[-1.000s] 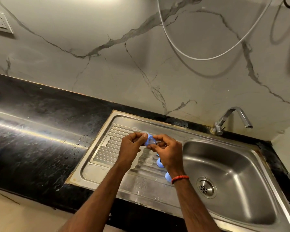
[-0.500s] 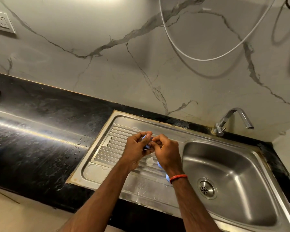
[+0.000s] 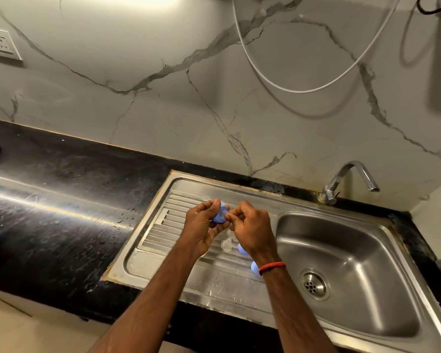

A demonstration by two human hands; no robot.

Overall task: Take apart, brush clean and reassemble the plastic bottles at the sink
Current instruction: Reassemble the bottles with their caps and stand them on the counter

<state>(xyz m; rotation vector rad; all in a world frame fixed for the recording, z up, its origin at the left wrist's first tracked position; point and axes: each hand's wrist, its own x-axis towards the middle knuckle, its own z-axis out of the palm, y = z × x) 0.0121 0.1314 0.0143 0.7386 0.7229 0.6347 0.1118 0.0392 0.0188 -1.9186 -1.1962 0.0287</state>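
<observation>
Two bare arms reach in from the bottom edge. A red string band [image 3: 271, 267] goes round the right wrist. Just beside that wrist a round blue piece [image 3: 254, 268] lies on the ribbed draining board [image 3: 158, 225]. A second blue piece [image 3: 242, 248] lies a little farther on, partly hidden under the right hand. Near them lie two small clear pieces [image 3: 226, 244]; I cannot tell what they are.

Both hands are held up over the draining board, close together. The left hand [image 3: 201, 225] has its fingers and thumb curled round a blue cap [image 3: 220, 217]. The right hand [image 3: 252, 228] has bent fingers too, and its thumb and fingertips pinch the edge of the same blue cap. The cap is in the air between the two hands, not on the metal.

To the right is the deep bowl of the steel sink [image 3: 367, 250], with a round drain [image 3: 313, 286] at the bottom. To the left is the black shiny tabletop [image 3: 61, 212], with small water drops [image 3: 122, 220] near the edge of the sink.

Behind the bowl a bent silver tap [image 3: 351, 179] stands at the back corner. Its spout points down over the bowl.

Farther back is a pale wall [image 3: 163, 110] with grey lines like cracks. A thin white hose [image 3: 290, 89] hangs in a loop on it. A wall socket [image 3: 1, 45] is up at the far left.
</observation>
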